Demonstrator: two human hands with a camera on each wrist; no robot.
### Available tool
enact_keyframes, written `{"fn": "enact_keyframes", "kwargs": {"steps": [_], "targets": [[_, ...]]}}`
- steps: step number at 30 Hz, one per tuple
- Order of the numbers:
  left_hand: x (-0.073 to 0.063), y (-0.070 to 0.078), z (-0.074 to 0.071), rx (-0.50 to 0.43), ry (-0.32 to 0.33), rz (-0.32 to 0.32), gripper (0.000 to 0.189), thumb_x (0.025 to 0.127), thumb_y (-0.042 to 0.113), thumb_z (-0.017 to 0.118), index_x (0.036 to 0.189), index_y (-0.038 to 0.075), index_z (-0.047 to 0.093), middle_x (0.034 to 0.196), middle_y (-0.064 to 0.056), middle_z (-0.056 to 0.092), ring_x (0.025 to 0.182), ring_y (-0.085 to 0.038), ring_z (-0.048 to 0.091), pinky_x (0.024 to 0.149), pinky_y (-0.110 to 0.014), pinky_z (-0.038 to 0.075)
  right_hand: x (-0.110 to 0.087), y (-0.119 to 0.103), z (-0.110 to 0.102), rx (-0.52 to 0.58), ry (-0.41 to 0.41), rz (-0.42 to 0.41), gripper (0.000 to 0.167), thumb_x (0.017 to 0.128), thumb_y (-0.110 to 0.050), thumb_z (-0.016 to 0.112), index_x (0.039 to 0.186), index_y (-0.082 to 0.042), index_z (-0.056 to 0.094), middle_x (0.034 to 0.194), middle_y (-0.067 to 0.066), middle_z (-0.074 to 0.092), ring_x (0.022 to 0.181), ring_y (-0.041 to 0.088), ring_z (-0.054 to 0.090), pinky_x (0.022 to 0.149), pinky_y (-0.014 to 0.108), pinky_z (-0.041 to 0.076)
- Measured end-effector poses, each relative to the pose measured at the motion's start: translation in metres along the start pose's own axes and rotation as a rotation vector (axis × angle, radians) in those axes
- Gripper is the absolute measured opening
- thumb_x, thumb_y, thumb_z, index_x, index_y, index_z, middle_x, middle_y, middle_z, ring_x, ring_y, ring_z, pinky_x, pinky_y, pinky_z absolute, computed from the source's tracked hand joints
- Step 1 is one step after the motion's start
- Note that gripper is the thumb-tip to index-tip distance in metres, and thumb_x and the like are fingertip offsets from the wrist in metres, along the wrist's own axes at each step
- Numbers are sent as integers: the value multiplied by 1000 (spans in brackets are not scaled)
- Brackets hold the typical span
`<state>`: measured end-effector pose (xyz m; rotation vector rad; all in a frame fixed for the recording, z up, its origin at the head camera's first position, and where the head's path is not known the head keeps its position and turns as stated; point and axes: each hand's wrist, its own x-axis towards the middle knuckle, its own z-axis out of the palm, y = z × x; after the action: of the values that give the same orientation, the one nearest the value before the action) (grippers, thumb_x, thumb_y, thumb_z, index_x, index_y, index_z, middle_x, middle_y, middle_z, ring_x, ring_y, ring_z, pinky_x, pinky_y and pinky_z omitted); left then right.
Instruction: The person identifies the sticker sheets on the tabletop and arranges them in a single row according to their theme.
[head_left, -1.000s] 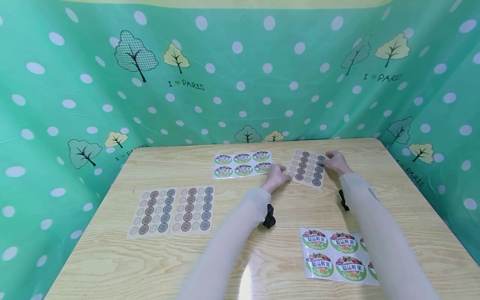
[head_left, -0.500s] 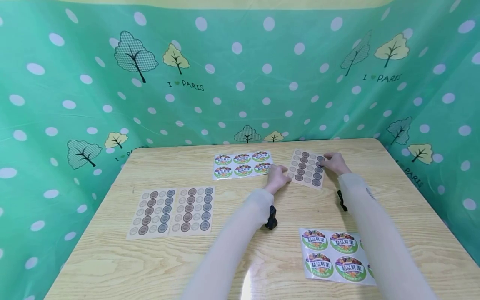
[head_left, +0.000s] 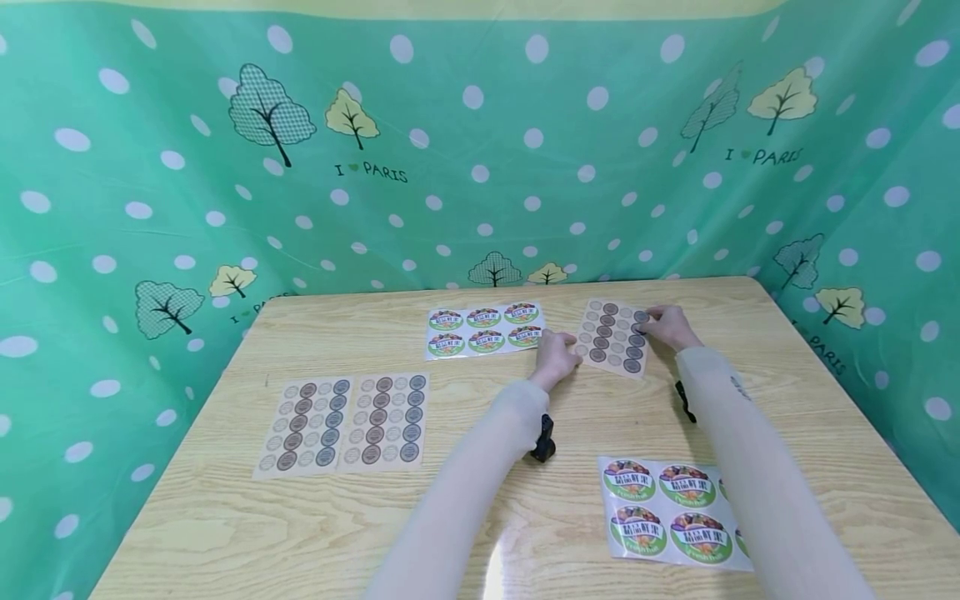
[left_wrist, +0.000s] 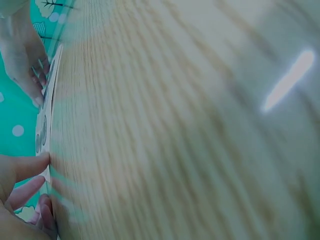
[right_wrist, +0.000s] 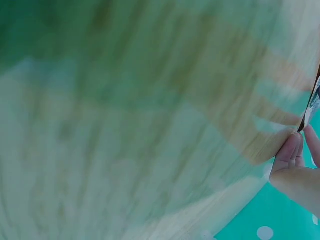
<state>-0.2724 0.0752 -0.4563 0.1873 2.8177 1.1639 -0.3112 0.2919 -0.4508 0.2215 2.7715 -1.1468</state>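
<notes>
Since the earlier frame, the left sleeve and its black wrist camera have edged slightly rightward, while the right sleeve has shifted a touch to the left; both hands have stayed at the same sheet. That sheet of round labels lies toward the back right of the tabletop, set a little askew. The right hand pinches its right edge between thumb and finger (the right wrist view shows this edge-on). The left hand touches the opposite edge with thumb and fingertips; I cannot tell whether it grips. Just left of that hand lies a white fruit-label sheet. A nearer fruit-label sheet is partly covered by the right sleeve. Well apart, at left, two more round-label sheets lie side by side before a green dotted curtain.
</notes>
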Motion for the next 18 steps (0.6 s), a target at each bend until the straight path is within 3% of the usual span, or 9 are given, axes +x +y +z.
{"fn": "enact_keyframes", "kwargs": {"steps": [12,18], "targets": [[-1,1,0,33,7,-3,38,71,11,70,109,6,62,105,-10,48,99,-19,42,89,-23,37,-4,0,0,48,26,-28,42,84,-9,56,118,12,44,122,32,39,116,43,34,99,49,30],[0,0,1,32,8,-4,39,71,11,71,108,5,61,104,-9,49,98,-19,43,89,-23,37,-2,2,2,50,68,-27,41,83,-11,57,117,9,45,107,26,47,94,34,45,80,41,41]]}}
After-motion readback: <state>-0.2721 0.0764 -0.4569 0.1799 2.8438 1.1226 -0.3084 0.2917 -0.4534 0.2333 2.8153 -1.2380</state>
